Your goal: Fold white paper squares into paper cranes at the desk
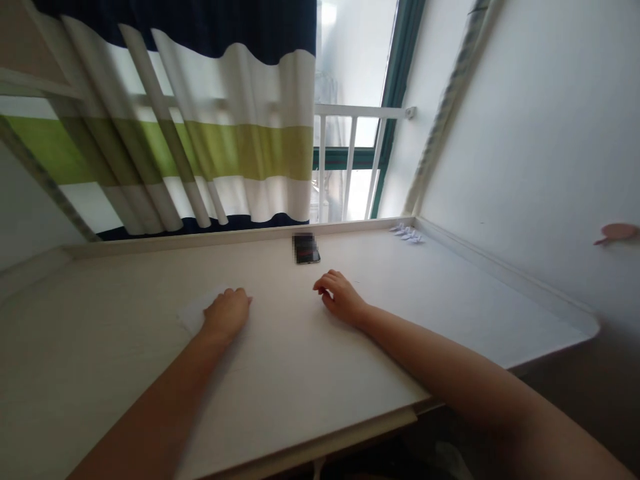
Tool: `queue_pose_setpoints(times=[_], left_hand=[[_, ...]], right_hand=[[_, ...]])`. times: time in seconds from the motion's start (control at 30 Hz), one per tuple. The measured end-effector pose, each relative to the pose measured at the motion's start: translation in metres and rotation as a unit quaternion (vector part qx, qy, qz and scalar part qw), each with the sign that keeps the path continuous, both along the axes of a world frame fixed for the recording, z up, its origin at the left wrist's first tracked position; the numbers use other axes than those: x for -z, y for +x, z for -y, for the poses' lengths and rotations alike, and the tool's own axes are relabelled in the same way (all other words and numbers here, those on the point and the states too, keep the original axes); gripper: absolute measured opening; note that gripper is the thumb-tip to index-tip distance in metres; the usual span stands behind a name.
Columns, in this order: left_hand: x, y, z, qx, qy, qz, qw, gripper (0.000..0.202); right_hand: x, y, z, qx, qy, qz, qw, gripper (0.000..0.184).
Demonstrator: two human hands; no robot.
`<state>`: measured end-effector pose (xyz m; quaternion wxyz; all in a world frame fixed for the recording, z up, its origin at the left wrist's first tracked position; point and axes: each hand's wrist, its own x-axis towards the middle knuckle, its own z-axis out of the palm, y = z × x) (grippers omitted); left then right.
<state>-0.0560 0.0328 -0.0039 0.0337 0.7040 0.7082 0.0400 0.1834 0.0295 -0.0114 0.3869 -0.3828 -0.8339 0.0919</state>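
Note:
My left hand (227,313) rests on the white desk (300,373), its fingers curled over a sheet of white paper (191,313). Part of the paper shows to the left of the knuckles; the rest is under the hand, and the fingertips are hidden. To the right, my right hand (343,299) is just over the desk with loosely bent fingers. A gap shows between its thumb and fingers, and nothing is visible in it. Beyond that hand lies a dark phone (306,248), blurred in the picture.
Several small folded white paper pieces (407,233) lie in the far right corner. A low raised rim (210,235) runs along the desk's back. Behind it hang a striped curtain (250,133) and a white window railing (350,160). A pink round object (620,232) is on the right wall.

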Motion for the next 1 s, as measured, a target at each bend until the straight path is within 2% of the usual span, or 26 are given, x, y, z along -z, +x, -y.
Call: queue_pose_setpoints(times=[0.17,0.4,0.67,0.7,0.73,0.77,0.83,0.87,0.93,1.0], left_hand=[[-0.003,-0.005,-0.002,-0.015,-0.014,-0.012,1.000,0.036],[-0.010,-0.003,0.000,-0.023,-0.001,-0.019,1.000,0.043],[-0.039,-0.003,0.011,-0.093,0.085,-0.023,0.992,0.044],[-0.043,-0.001,0.014,-0.111,0.144,-0.001,0.983,0.042],[-0.045,0.002,0.017,-0.104,0.208,0.033,0.972,0.040],[-0.046,0.006,0.020,-0.067,0.254,0.090,0.961,0.039],[-0.044,0.017,0.027,0.036,0.289,0.252,0.923,0.036],[-0.042,0.022,0.030,0.075,0.268,0.338,0.899,0.036],[-0.035,0.032,0.034,0.118,0.172,0.490,0.847,0.040],[-0.028,0.040,0.036,0.124,0.081,0.581,0.800,0.043]], right_hand=[[0.002,0.016,-0.011,0.022,-0.025,-0.020,0.999,0.027],[0.000,0.010,-0.005,0.013,-0.039,0.007,0.999,0.028],[-0.006,0.004,0.005,-0.022,-0.028,0.026,0.999,0.028],[-0.006,0.003,0.006,-0.017,-0.028,0.016,0.999,0.028],[-0.007,0.003,0.007,-0.009,-0.035,-0.003,0.999,0.028],[-0.008,0.003,0.009,0.000,-0.047,-0.031,0.998,0.028],[-0.011,0.001,0.012,0.004,-0.095,-0.102,0.990,0.034],[-0.012,0.000,0.014,-0.004,-0.124,-0.137,0.983,0.043],[-0.016,-0.003,0.017,-0.040,-0.192,-0.201,0.960,0.061],[-0.018,-0.006,0.021,-0.095,-0.286,-0.252,0.920,0.060]])
